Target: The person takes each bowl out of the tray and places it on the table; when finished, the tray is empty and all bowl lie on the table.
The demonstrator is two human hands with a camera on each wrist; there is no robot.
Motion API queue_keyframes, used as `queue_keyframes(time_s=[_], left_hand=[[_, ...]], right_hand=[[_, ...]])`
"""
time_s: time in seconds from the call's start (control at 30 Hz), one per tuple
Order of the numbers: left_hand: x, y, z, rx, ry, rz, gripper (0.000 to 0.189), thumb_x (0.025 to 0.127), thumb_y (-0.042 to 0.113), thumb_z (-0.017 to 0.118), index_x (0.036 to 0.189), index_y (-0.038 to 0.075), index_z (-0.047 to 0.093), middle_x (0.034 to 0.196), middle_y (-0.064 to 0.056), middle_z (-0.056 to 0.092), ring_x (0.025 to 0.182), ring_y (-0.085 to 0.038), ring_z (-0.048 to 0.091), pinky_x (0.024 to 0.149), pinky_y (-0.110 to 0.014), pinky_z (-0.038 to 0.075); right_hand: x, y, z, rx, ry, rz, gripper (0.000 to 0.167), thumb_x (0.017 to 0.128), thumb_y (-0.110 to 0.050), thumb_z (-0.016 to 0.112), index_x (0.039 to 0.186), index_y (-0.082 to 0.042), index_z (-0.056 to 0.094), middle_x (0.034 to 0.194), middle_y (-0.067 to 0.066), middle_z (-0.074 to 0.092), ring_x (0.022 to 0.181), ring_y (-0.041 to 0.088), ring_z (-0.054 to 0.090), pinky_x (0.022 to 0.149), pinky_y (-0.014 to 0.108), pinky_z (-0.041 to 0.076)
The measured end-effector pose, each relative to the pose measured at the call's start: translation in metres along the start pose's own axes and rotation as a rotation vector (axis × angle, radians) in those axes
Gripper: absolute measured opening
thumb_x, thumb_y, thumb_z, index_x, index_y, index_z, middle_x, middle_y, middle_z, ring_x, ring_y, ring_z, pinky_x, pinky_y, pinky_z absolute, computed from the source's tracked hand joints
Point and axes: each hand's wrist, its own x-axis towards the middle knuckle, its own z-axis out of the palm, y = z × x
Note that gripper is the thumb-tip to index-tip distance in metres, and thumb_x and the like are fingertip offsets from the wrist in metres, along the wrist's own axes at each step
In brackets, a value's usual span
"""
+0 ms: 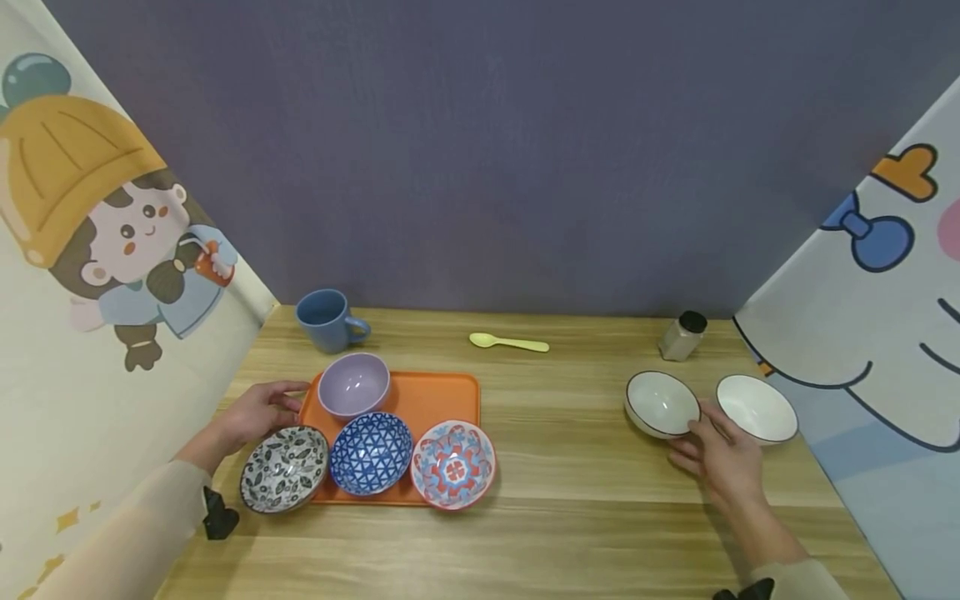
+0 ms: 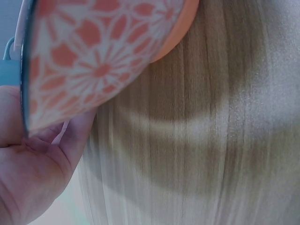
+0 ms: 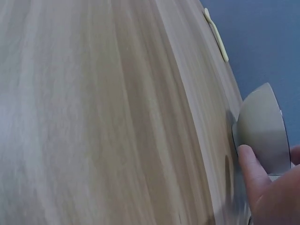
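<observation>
On the right, my right hand [image 1: 723, 454] grips a white bowl [image 1: 663, 405] with a dark rim at its near right side. The right wrist view shows the thumb [image 3: 253, 173] against that bowl's outer wall [image 3: 262, 129]. Beside this hand stands a second white bowl [image 1: 756, 407]. My left hand [image 1: 258, 411] is at the left edge of an orange tray [image 1: 435, 392], fingers extended, behind a black-and-white leaf-patterned bowl [image 1: 285, 469]. In the left wrist view, a bowl's red-flowered outer wall [image 2: 101, 70] covers part of that hand; its fingertips are hidden there.
A purple bowl [image 1: 354, 386], a blue triangle-patterned bowl [image 1: 371, 454] and a red-and-blue bowl [image 1: 453, 465] crowd the tray. Behind are a blue mug [image 1: 324, 322], a yellow spoon [image 1: 510, 342] and a black-lidded jar [image 1: 682, 337]. A dark wall [image 1: 480, 167] closes off the back.
</observation>
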Motion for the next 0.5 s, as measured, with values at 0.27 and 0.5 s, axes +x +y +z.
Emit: queue_keyframes(time_s=[0.27, 0.5], left_hand=[[0.001, 0.000, -0.002, 0.011, -0.002, 0.000, 0.062, 0.094, -0.007, 0.057, 0.153, -0.004, 0.040, 0.123, -0.025, 0.062, 0.100, -0.026, 0.067, 0.084, -0.038, 0.059], [0.001, -0.002, -0.001, 0.015, 0.005, -0.009, 0.062, 0.094, -0.006, 0.058, 0.153, -0.003, 0.041, 0.124, -0.025, 0.062, 0.100, -0.026, 0.066, 0.084, -0.038, 0.059]], right_hand=[[-0.002, -0.004, -0.003, -0.147, -0.086, -0.028, 0.092, 0.098, -0.017, 0.070, 0.166, -0.009, 0.008, 0.122, -0.011, 0.058, 0.094, 0.009, 0.074, 0.082, 0.042, 0.061], [-0.004, -0.014, -0.004, -0.435, -0.165, -0.044, 0.101, 0.096, -0.025, 0.073, 0.165, -0.004, 0.002, 0.161, 0.039, 0.021, 0.095, -0.010, 0.062, 0.087, 0.038, 0.060]])
